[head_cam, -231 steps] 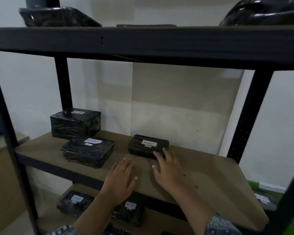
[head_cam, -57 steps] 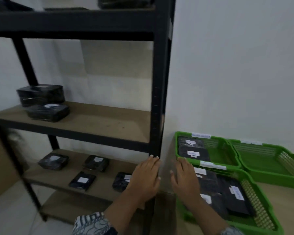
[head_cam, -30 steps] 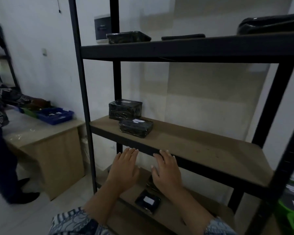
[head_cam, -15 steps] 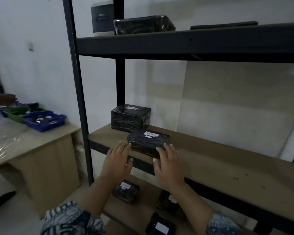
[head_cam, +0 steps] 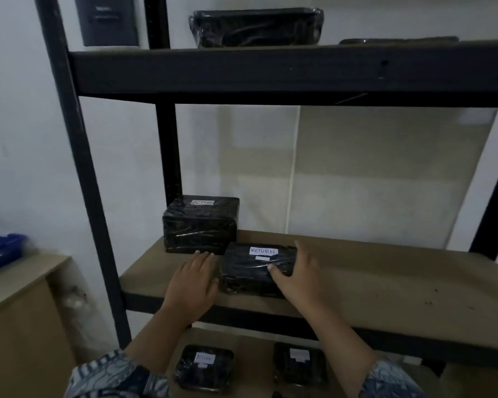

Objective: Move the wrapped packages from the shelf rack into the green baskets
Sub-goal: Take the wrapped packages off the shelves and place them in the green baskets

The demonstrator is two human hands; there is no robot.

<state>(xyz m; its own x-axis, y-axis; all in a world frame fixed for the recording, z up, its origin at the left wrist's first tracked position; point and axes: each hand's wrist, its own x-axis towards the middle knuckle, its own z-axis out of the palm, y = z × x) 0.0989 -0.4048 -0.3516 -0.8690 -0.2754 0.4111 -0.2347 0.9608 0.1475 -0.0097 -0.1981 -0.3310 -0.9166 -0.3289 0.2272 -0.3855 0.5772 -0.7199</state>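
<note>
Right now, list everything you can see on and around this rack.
Rack: one, black frame, brown shelves.
Packages, top shelf: two, black, one bulky, one flat.
Packages, middle shelf: two, black, white RETURN labels; taller one at back left, flatter one in front.
Packages, lower shelf: two, black, labelled.
Wall box: one, dark, top left.
Basket: one, blue, far left.
Left hand: open, beside the flatter package.
Right hand: gripping that package.

Dark wall-mounted box point(head_cam: 107, 20) at eleven o'clock; blue tray point(head_cam: 0, 251) on wooden tabletop point(head_cam: 18, 285) at nine o'clock, against white wall point(head_cam: 20, 139).
</note>
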